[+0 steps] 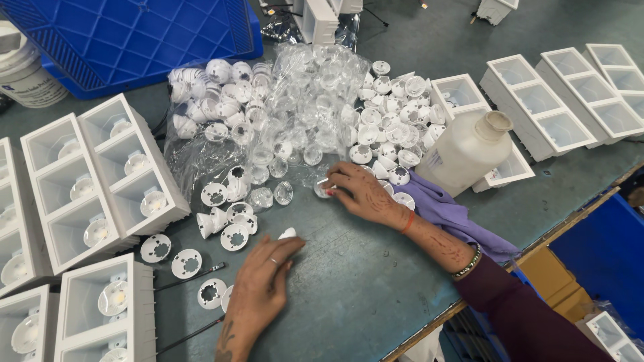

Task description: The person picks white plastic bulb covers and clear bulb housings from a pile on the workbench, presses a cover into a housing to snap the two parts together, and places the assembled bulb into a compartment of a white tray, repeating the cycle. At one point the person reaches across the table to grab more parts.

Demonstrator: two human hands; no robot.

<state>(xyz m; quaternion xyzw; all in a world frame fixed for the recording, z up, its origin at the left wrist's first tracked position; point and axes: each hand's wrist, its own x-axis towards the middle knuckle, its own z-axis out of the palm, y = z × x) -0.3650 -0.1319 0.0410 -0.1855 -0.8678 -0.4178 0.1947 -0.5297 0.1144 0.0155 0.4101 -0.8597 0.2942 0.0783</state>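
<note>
Hands rest palm-down: left hand cupping white reflector, right hand pinching lens.

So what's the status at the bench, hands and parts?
Left hand grips a small white piece. Right hand pinches a clear lens. Loose reflector cups lie between.

White piece mostly hidden under left hand; rt-hand item too small.
</note>
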